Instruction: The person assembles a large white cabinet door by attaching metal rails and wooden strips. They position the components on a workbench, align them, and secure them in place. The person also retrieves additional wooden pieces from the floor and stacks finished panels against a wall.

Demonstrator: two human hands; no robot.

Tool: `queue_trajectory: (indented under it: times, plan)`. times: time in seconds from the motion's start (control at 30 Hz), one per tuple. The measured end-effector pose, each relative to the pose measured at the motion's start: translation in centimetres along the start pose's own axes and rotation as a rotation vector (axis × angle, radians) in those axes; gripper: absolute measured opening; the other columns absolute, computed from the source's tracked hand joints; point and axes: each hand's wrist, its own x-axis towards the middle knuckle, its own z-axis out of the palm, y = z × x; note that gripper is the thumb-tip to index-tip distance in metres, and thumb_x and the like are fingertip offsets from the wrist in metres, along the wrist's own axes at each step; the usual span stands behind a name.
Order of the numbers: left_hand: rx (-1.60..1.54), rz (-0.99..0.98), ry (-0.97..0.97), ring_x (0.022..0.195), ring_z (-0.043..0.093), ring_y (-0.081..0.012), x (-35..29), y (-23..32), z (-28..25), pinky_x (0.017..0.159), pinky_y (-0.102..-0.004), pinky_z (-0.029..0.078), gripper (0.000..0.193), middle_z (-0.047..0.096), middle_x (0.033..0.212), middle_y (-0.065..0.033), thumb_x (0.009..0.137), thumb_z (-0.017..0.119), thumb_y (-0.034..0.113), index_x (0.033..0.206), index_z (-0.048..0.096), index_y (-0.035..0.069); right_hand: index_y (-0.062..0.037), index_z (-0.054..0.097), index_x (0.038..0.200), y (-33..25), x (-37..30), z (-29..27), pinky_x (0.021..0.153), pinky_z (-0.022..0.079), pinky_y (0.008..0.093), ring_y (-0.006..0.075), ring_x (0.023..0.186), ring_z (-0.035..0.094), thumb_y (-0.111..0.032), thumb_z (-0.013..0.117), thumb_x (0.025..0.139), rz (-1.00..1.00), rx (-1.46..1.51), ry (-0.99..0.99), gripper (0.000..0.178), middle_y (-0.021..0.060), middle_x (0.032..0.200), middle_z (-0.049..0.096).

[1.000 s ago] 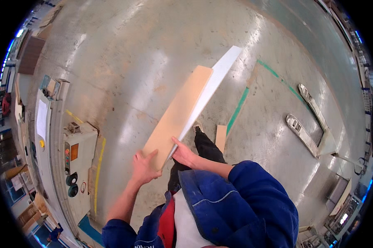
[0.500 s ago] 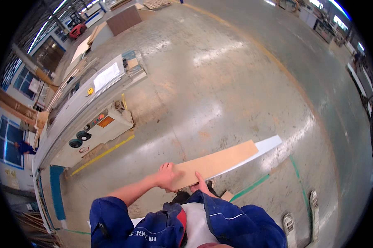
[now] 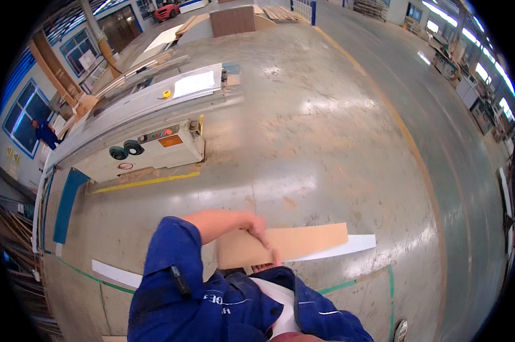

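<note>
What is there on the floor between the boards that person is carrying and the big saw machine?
Nothing visible: the left hand rests on the tan board, a white board beneath. Bare concrete floor runs to the saw machine.

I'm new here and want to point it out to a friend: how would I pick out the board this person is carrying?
Start at the big grey saw machine, then drop to the blue sleeve below. The left hand lies on a long tan board; a white strip pokes out beneath it.
</note>
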Motion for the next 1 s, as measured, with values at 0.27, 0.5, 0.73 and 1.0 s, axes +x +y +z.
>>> queue_trajectory:
  times: [0.27, 0.5, 0.73, 1.0]
  plan:
    - [0.378, 0.011, 0.236, 0.087, 0.072, -0.0317, -12.4, -8.4, 3.1, 0.072, -0.0442, 0.057, 0.070, 0.075, 0.096, -0.0195, 0.063, 0.084, 0.061, 0.099, 0.077, 0.002, -0.0177, 0.036, 0.152, -7.4, 1.0, -4.7, 0.116, 0.035, 0.0537, 0.0319, 0.141, 0.040, -0.071, 0.051, 0.092, -0.017, 0.129, 0.190, 0.082, 0.0089, 0.154, 0.041]
    - [0.565, -0.045, 0.521, 0.086, 0.073, -0.0326, -22.4, -16.4, 7.8, 0.074, -0.0442, 0.059, 0.050, 0.075, 0.088, -0.0167, 0.064, 0.089, 0.045, 0.087, 0.077, 0.002, -0.0203, 0.036, 0.153, -0.3, 5.2, -0.4, 0.116, 0.034, 0.0538, 0.0312, 0.141, 0.039, -0.075, 0.046, 0.091, -0.027, -0.093, 0.163, 0.083, 0.0076, 0.153, 0.041]
    - [0.473, 0.128, 0.807, 0.090, 0.071, -0.0385, -29.1, -28.0, 11.1, 0.075, -0.0474, 0.058, 0.043, 0.073, 0.089, -0.0187, 0.065, 0.088, 0.027, 0.094, 0.070, 0.001, -0.0229, 0.035, 0.153, 7.9, 11.0, 4.6, 0.116, 0.033, 0.0539, 0.0306, 0.141, 0.038, -0.078, 0.042, 0.090, -0.167, -0.269, 0.100, 0.084, 0.0062, 0.153, 0.041]
    - [0.332, 0.253, 1.213, 0.078, 0.068, -0.0398, -31.8, -46.0, 14.4, 0.067, -0.0505, 0.054, 0.046, 0.068, 0.079, -0.0163, 0.072, 0.084, 0.035, 0.095, 0.056, 0.006, -0.0259, 0.034, 0.154, 16.1, 15.5, 15.7, 0.116, 0.032, 0.0540, 0.0299, 0.141, 0.037, -0.083, 0.036, 0.090, -0.403, -0.410, -0.151, 0.086, 0.0046, 0.152, 0.042]
